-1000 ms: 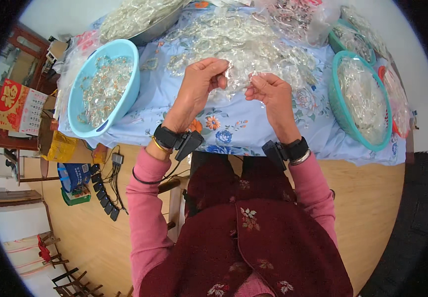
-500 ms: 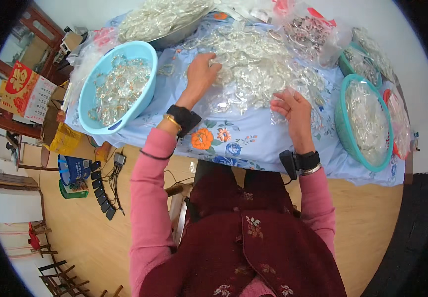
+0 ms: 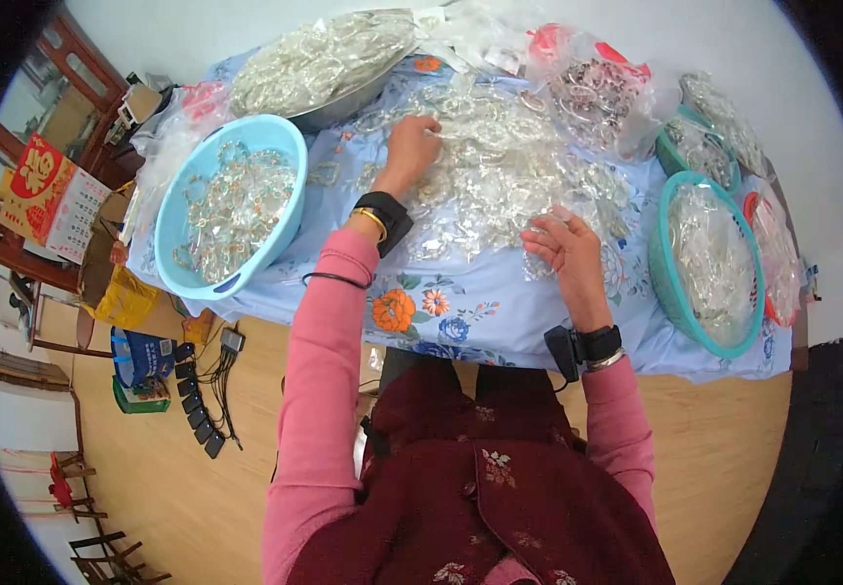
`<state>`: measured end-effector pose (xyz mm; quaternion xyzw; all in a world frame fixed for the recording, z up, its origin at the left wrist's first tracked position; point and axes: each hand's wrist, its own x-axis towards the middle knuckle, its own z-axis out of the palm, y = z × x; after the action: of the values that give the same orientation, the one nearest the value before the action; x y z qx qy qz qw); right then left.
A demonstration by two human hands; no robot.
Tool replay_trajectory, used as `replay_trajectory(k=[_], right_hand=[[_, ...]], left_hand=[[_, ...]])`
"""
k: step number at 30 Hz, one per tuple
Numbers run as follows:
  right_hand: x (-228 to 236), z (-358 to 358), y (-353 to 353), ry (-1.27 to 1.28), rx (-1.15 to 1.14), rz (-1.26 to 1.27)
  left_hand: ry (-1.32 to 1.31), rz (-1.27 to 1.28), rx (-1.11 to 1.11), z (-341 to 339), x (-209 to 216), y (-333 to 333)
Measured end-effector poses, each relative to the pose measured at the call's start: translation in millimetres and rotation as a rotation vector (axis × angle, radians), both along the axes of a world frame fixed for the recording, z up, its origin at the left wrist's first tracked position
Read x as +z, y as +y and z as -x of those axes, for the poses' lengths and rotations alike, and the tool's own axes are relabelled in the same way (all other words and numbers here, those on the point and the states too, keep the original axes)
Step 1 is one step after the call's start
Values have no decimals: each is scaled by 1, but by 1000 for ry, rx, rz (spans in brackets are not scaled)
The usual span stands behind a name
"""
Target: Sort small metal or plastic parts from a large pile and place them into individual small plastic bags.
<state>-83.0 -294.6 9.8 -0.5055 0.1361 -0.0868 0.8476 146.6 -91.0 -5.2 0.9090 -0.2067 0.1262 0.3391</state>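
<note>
A wide, shiny pile of small items in clear plastic packets (image 3: 494,161) covers the middle of the table. At its left edge is my left hand (image 3: 411,154), its fingers bent in against the packets. The fingers look closed, but whatever they hold is hidden. My right hand (image 3: 573,258) hovers by the near right edge of the pile, palm turned partly inward. Its fingers are curved and apart, with no held thing visible. Left of my left hand, a light blue basin (image 3: 296,210) contains loose clear packets with silvery and orange-brown pieces.
A metal bowl (image 3: 343,109) heaped with packets stands behind the basin. At the right are a teal basket (image 3: 670,307) and a smaller green basket (image 3: 670,156), both filled. A clear bag of dark pieces (image 3: 597,97) sits at the back. Flowered blue cloth (image 3: 499,302) covers the table.
The view has tilted a little, so the table sits lower. My left hand has shifted slightly rightward along the pile. The fingers of my right hand have spread from a pinch around a clear packet.
</note>
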Motion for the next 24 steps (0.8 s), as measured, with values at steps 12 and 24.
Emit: replay_trajectory(k=[12,24], right_hand=[[6,8,-5,93,-36,135],[47,15,29,-141,27,161]], left_hand=[[585,935,-227,87,60,24],[705,763,-398,154,86,-2]])
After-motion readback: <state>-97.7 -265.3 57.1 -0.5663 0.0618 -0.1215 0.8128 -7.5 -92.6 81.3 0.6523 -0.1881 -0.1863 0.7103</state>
